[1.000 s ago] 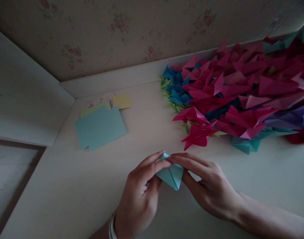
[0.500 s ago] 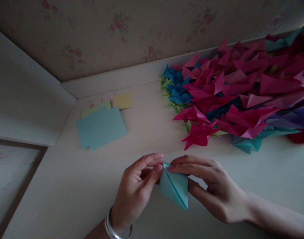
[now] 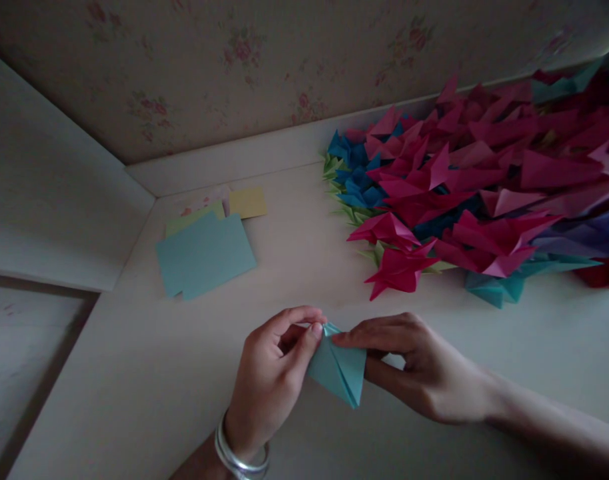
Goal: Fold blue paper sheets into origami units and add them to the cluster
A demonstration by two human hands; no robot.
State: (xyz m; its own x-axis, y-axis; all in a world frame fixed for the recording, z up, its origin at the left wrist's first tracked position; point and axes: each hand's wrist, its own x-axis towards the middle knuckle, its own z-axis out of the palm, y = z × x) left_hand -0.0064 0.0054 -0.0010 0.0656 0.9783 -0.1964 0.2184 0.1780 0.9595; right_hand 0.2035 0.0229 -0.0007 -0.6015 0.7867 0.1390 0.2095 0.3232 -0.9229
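Observation:
A light-blue folded paper (image 3: 342, 370), kite-shaped with a slit down its middle, is held above the white table in the lower centre. My left hand (image 3: 277, 377) pinches its top corner between thumb and forefinger. From the other side, my right hand (image 3: 419, 367) grips the paper's right edge, its index finger pressing on the upper face near the top and its thumb at the side corner. The parts of the paper behind the fingers are hidden. A silver bangle circles my left wrist.
Light-blue paper sheets (image 3: 207, 257) lie at the left, overlapping a green sheet (image 3: 194, 219) beside a yellow one (image 3: 248, 202). Many folded paper pieces (image 3: 464, 180), pink, blue, green and purple, are heaped at the right. A white table (image 3: 134, 387) meets a flowered wall (image 3: 269, 93).
The folded paper has shifted slightly left and up, its lower tip with it. My right hand has moved left, and its fingers are drawn closer together over the paper's top.

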